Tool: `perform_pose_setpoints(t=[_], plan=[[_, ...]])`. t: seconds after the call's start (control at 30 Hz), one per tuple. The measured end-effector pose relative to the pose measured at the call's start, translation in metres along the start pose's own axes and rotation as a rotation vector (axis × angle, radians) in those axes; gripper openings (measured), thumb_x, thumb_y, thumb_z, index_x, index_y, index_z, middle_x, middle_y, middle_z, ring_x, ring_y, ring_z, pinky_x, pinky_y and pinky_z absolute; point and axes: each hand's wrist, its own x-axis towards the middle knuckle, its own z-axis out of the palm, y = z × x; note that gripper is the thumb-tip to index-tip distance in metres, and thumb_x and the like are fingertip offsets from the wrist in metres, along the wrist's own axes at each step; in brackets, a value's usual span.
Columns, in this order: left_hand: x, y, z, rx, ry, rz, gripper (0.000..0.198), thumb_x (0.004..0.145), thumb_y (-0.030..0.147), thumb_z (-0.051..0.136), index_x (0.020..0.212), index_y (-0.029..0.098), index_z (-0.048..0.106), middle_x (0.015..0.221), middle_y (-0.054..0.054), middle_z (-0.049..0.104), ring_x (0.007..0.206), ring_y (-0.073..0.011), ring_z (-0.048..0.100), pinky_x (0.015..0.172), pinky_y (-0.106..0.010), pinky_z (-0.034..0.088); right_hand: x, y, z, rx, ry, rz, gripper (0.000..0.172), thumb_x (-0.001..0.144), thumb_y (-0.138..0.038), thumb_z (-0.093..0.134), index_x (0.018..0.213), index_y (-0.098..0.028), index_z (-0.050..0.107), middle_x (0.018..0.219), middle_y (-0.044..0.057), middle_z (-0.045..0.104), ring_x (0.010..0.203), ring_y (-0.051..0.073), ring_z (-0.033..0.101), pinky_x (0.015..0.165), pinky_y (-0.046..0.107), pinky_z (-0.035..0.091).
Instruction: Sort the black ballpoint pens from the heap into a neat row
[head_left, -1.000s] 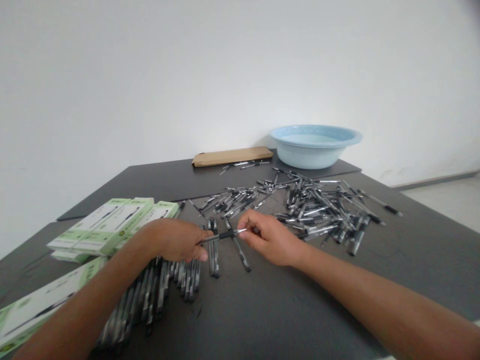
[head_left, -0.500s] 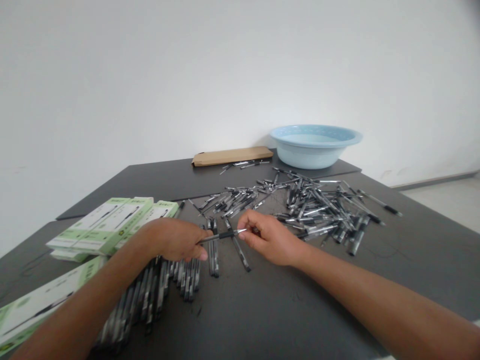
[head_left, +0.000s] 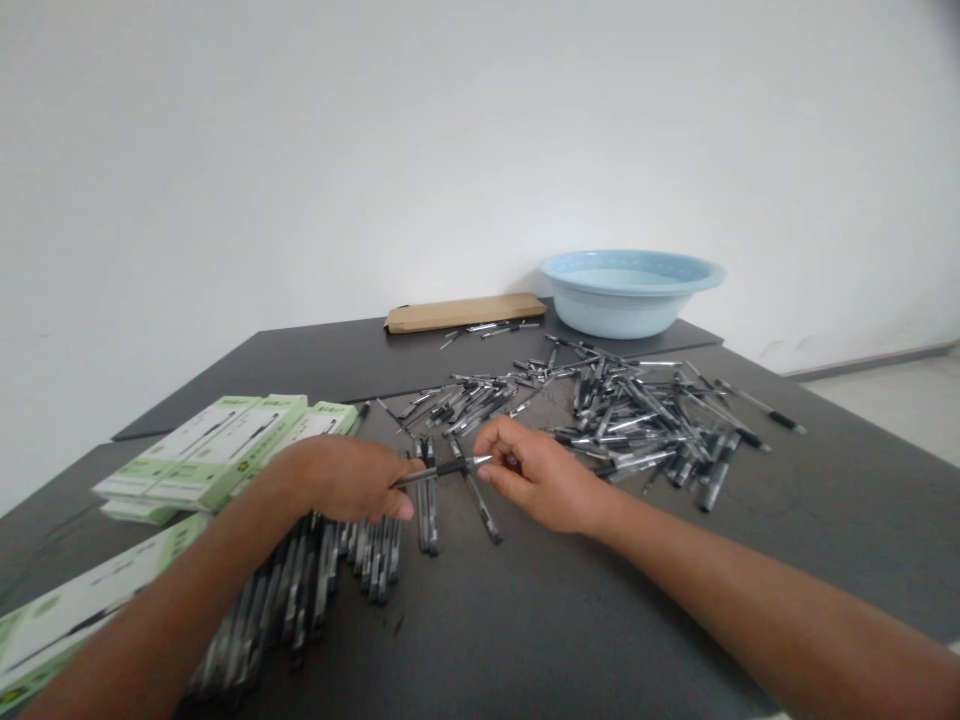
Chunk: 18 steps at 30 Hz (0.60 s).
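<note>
A slim pen (head_left: 442,469) with a black grip section and a clear, silvery front end is held level just above the dark table (head_left: 570,620), near the middle of the scene. The left hand (head_left: 341,478) is closed around its left end, fingers curled over and the thumb pressing along the barrel. The right hand (head_left: 536,475) pinches the pen's right tip between thumb and forefinger, with the other fingers loosely bent; both hands have hold of the same pen.

Under and near the left hand lies a row of pens (head_left: 330,570) laid side by side, running toward the near edge. One loose pen (head_left: 480,505) lies slantwise just below the held one. Farther off and to the right, a scattered heap of pens (head_left: 637,415) spreads across the table. At the left sit green and white boxes (head_left: 225,445), stacked flat, with another box (head_left: 67,615) nearer. At the far edge stand a light blue basin (head_left: 630,290) and, left of it, a flat brown envelope (head_left: 465,312) with a few pens beside it.
</note>
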Motion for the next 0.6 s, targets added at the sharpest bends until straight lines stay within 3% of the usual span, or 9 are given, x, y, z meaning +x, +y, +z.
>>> perform_pose_setpoints(t=[0.1,0.23,0.6], plan=[[0.0,0.005,-0.003,-0.017,-0.102,-0.03,0.042,0.092,0.037,0.048,0.127,0.02,0.061,0.088,-0.01,0.077,0.081,-0.0295,0.07,0.067,-0.032,0.049,0.0,0.0,0.0,-0.01,-0.006,-0.002,0.01,0.09,-0.019,0.057,0.098,-0.021,0.052,0.075,-0.003,0.056,0.068,0.013,0.052,0.064,0.024,0.037],[-0.002,0.011,-0.006,0.003,-0.132,-0.071,0.045,0.093,0.036,0.046,0.132,0.016,0.058,0.094,-0.014,0.076,0.087,-0.0325,0.069,0.073,-0.037,0.049,0.001,0.0,-0.001,-0.022,-0.014,-0.004,0.007,0.09,-0.019,0.056,0.095,-0.021,0.052,0.075,-0.003,0.056,0.068,0.013,0.052,0.064,0.024,0.038],[0.0,0.012,-0.006,0.053,-0.122,-0.091,0.043,0.092,0.039,0.048,0.128,0.02,0.061,0.09,-0.011,0.077,0.084,-0.0311,0.07,0.07,-0.034,0.05,0.001,0.0,-0.001,-0.047,-0.02,-0.012,0.004,0.09,-0.02,0.057,0.092,-0.02,0.054,0.074,-0.003,0.057,0.068,0.013,0.051,0.063,0.024,0.037]])
